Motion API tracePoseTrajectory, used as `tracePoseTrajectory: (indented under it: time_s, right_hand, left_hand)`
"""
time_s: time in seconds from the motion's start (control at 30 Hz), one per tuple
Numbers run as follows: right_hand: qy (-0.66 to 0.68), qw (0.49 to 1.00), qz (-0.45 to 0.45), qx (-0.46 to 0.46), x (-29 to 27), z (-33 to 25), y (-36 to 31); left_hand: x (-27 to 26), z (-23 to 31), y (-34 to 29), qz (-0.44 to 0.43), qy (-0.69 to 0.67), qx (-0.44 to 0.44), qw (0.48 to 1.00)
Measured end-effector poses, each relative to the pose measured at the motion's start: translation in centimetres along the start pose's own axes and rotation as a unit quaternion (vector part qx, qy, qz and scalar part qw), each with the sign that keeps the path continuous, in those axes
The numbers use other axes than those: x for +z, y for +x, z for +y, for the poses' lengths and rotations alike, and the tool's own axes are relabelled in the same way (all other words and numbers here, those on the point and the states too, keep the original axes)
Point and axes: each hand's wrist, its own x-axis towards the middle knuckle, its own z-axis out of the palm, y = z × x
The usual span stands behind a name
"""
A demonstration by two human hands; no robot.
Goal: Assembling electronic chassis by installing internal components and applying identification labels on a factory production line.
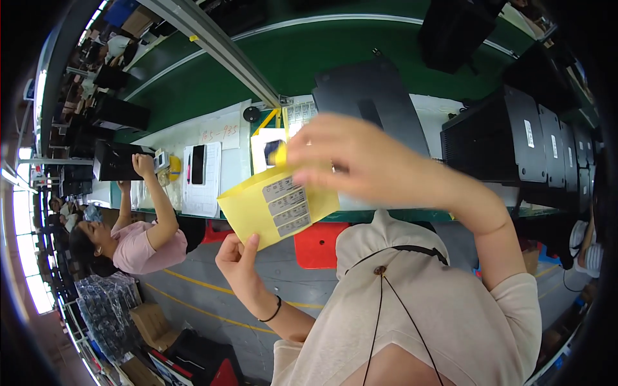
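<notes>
My left hand (243,256) pinches the lower edge of a yellow label sheet (246,213), thumb on the front. The sheet is held up tilted and bowed above the bench's front edge. A column of grey printed labels (288,207) runs down its face. My right hand (357,157), smeared by motion, lies across the sheet's upper right side. Its fingers look bent, but what they hold, if anything, cannot be made out. A small yellow patch shows by its fingertips. Beyond that hand a large flat black panel (396,96) lies on the bench.
Black cased units (496,138) stand in a row at the right. To the left are a phone (199,164) on papers and a black tape roll (251,114). A metal post (212,48) slants above the bench. A co-worker (138,241) handles a black box. A red stool (315,248) stands below.
</notes>
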Motion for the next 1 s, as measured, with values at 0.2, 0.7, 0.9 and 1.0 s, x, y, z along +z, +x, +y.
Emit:
tracePoseTrajectory:
  time_s: [0.2,0.7,0.9,1.0]
  right_hand:
    - [-0.001,0.994,0.110,-0.013,2.3,-3.1,-3.9]
    - [0.288,0.932,0.089,0.200,1.0,-3.7,-9.1]
    - [0.208,0.966,0.101,0.117,-0.2,-5.7,-11.2]
    - [0.124,0.985,0.110,0.041,-1.3,-6.3,-12.8]
  left_hand:
    - [1.9,2.2,-3.3,-0.017,0.012,0.050,0.999]
    - [6.6,2.9,-6.3,-0.015,0.423,0.465,0.778]
    - [8.6,6.1,-8.0,-0.254,0.358,0.331,0.835]
    - [8.7,7.3,-8.7,-0.376,0.303,0.305,0.821]
